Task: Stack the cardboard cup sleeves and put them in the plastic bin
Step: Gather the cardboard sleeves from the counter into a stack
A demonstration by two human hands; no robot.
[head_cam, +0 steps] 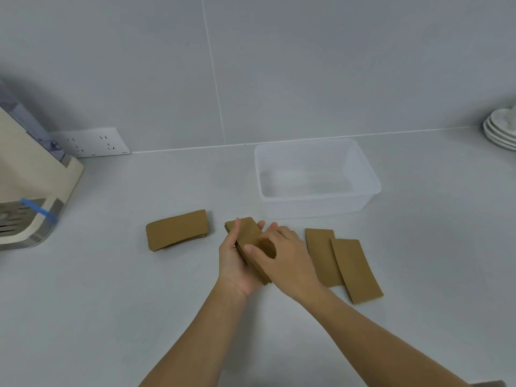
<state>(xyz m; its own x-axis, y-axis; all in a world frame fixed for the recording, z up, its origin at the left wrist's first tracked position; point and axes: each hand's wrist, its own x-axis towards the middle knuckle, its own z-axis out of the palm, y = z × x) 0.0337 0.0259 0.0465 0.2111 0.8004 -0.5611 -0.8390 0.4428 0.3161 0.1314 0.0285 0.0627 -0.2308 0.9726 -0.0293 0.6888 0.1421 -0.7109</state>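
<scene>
Your two bare forearms come up from the bottom edge and converge near the middle of the counter (111, 303), the left one rising almost straight, the right one angling in from the lower right. Your left hand (234, 261) is turned palm up and cupped under a small stack of sleeves (248, 238), its thumb laid along the stack's left edge and its fingertips showing past the far right edge. Your right hand (282, 258) sits palm down over the stack's right side, thumb pressed on the top sleeve and fingers curled round the edge, so both hands clasp the stack between them just above the counter. How many sleeves are in the stack you cannot tell; only a few edges show at its near end. Just right of your right hand, two loose sleeves (343, 263) lie flat on the counter, the nearer one overlapping the right edge of the other. To the left, well apart from your hands, another sleeve pile (177, 229) lies flat, tilted a little. Beyond your hands and slightly right stands the clear bin (360, 163), with no sleeves in it. At the far left sits a cream appliance (30, 174) with a socket (92, 142) on the wall behind it, and at the far right edge a stack of white saucers (501, 129).
</scene>
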